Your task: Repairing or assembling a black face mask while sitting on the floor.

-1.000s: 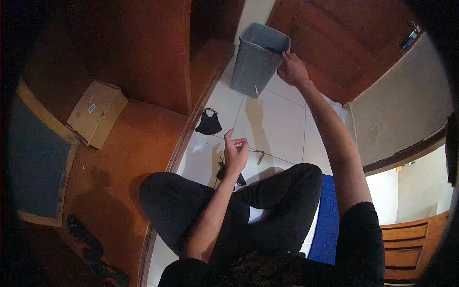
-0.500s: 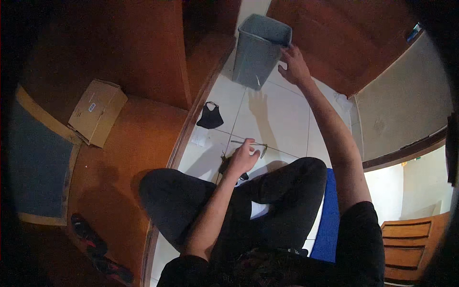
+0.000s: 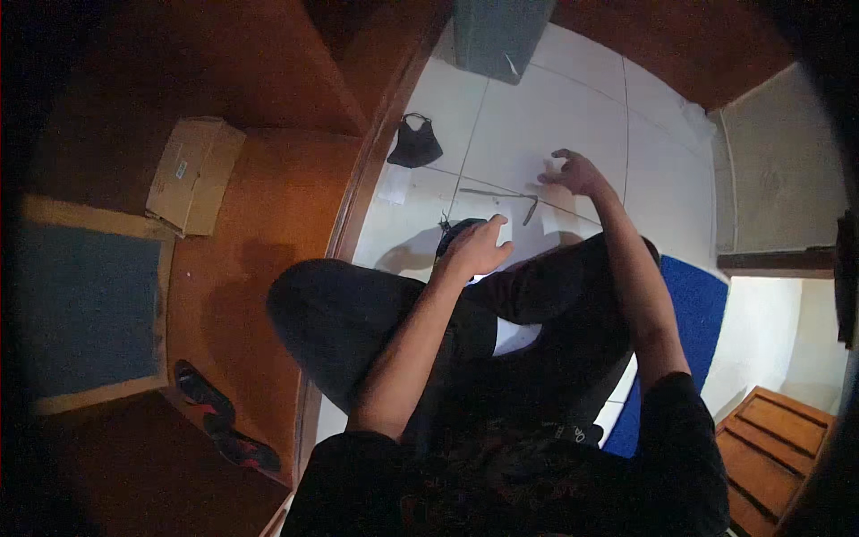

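Observation:
My left hand [image 3: 480, 247] hovers over a dark, loosely shaped object [image 3: 445, 234] on the floor in front of my crossed legs, with index finger and thumb apart. That object is mostly hidden by the hand. Farther right, my right hand [image 3: 574, 174] is above the tiles, fingers curved but apart, with nothing seen in it. Between the two lies a thin, bent grey strip [image 3: 497, 193]. A black face mask [image 3: 416, 145] with a loop rests to the left, close to the wooden edge. Beyond it stands a grey bin [image 3: 497, 45], cut off by the top of the view.
Beside the mask is a white paper [image 3: 391, 190]. A raised wooden platform [image 3: 295, 179] borders the floor on the left, bearing a cardboard box [image 3: 199, 174] and dark shoes [image 3: 224, 416]. A blue mat [image 3: 693, 309] lies by my right knee.
My right hand has left the bin's rim and come back toward me, near the bent strip. The whole view has tilted, so the bin now shows only its lower part.

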Tool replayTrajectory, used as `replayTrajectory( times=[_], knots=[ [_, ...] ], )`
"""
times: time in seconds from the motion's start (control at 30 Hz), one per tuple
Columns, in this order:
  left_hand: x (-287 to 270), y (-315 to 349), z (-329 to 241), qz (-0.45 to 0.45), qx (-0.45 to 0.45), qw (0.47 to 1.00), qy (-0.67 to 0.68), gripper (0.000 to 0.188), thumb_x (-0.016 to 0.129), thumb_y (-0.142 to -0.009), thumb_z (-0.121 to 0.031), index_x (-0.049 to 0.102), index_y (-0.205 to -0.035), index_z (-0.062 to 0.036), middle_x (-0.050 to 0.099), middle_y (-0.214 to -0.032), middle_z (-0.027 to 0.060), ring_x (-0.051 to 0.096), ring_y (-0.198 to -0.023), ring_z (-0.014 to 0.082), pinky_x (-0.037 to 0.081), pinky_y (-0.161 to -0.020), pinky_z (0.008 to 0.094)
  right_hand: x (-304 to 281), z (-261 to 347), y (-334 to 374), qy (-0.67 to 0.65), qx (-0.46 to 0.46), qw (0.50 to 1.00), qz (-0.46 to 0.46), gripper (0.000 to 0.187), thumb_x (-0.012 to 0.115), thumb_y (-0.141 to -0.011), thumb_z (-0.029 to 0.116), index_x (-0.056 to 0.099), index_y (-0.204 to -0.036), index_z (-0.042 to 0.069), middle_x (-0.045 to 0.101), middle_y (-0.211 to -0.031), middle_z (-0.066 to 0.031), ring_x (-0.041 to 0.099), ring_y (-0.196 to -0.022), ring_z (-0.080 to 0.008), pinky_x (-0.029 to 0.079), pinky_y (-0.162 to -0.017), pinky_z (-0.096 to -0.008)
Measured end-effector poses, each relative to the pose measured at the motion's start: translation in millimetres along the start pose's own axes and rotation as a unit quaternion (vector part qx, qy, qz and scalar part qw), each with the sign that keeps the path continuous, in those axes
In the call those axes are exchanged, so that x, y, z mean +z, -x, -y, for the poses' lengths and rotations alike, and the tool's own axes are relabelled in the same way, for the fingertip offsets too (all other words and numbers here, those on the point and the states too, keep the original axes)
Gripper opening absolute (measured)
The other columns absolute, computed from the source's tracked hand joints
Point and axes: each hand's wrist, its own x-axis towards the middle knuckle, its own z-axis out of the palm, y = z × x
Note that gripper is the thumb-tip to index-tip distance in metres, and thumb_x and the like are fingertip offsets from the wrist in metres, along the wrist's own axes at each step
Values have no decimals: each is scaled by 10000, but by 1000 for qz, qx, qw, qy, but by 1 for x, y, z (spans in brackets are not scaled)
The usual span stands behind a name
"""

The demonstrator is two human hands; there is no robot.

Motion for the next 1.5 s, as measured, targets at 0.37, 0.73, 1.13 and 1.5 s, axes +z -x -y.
replayTrajectory(
  times=[0.37,0.73,1.13,1.5],
  knots=[
    [1,-1,-18,90,-48,994,-25,545,573,-821,-319,443,-1273,-43,548,-1191,199,503,-1136,339,389,-962,411,47,20,6,175,-64,980,62,425,758,-562,252,652,-913,36,659,-867,-170,639,-852,-328,523,-748,-404],
    [10,-6,4,58,-32,998,-23,542,598,-806,-332,460,-1251,-54,547,-1154,211,521,-1096,336,404,-932,398,60,27,1,189,-72,977,67,252,694,-610,178,680,-827,50,667,-859,-156,645,-802,-318,524,-709,-391],
    [-8,2,-1,-163,-80,978,-104,405,533,-847,-318,512,-1161,-62,568,-1093,210,526,-1054,380,422,-878,464,31,52,22,-242,-154,932,220,235,588,-725,143,657,-921,34,609,-760,-25,548,-695,-116,455,-599,-279],
    [0,-12,-2,-147,-65,987,-19,369,366,-921,-346,586,-1065,-86,633,-946,171,564,-980,369,426,-842,454,22,46,15,-393,-175,893,131,177,629,-776,142,639,-916,33,602,-751,-2,525,-625,-85,446,-549,-237]
  ],
)
